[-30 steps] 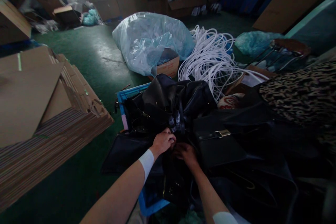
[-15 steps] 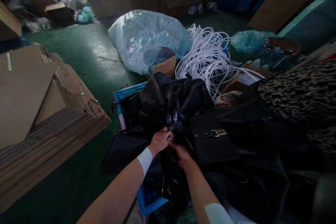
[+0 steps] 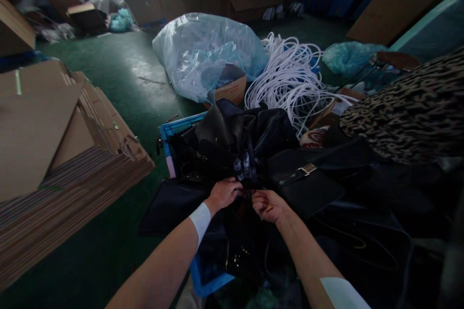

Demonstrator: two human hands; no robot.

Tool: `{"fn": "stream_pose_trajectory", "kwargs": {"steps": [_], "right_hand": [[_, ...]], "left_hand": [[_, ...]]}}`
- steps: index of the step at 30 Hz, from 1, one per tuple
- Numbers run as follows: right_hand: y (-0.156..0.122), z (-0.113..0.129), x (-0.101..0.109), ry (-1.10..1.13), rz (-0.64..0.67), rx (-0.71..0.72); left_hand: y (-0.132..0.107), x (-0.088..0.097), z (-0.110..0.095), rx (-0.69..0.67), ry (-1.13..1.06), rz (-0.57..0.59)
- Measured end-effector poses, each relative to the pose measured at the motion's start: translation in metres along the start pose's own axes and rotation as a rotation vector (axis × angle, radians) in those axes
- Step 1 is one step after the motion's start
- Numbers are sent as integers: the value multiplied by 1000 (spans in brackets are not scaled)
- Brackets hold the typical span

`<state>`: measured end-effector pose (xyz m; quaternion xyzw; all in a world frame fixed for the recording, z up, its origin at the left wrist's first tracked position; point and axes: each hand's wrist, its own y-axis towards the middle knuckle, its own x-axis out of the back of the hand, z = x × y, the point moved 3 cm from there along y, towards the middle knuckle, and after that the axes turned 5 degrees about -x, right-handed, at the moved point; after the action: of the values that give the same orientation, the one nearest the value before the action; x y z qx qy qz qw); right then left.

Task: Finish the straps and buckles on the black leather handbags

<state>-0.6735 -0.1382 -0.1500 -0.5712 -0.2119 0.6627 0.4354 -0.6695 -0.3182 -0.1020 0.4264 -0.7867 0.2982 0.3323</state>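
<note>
Black bags (image 3: 217, 130) lie heaped in and over a blue crate (image 3: 208, 286). At the middle of the heap, my left hand (image 3: 225, 193) is closed with bent fingers on the dark material of a bag. Just to its right, my right hand (image 3: 267, 204) is closed in a pinch, and a small yellowish bit shows at its curled fingers. A narrow dark piece seems to run between the two hands; its exact shape is lost in shadow. Beside my right hand lies a black bag flap (image 3: 308, 186) with a metal buckle (image 3: 308, 169).
Flattened cardboard (image 3: 72, 169) is stacked at left. Beyond the crate are a big plastic bag (image 3: 206, 53), an open carton (image 3: 230, 91) and tangled white cord (image 3: 286, 82). Someone in patterned clothing (image 3: 406, 111) is close on the right. Cardboard boxes (image 3: 179, 0) stand behind.
My right hand has moved right, away from my left hand, and its fingers have curled closed. The buckled flap has tilted and shifted right. The patterned clothing has moved farther into view.
</note>
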Motion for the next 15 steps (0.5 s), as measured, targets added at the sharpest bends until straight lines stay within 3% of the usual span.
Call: {"fn": "stream_pose_trajectory", "kwargs": {"steps": [3, 8, 15], "right_hand": [[2, 4, -1, -57, -65, 24], [-9, -10, -11, -217, -160, 95], [-27, -23, -22, -573, -270, 162]], "left_hand": [[1, -2, 2, 26, -7, -10], [1, -1, 5, 44, -51, -22], [8, -1, 9, 57, -118, -31]]}}
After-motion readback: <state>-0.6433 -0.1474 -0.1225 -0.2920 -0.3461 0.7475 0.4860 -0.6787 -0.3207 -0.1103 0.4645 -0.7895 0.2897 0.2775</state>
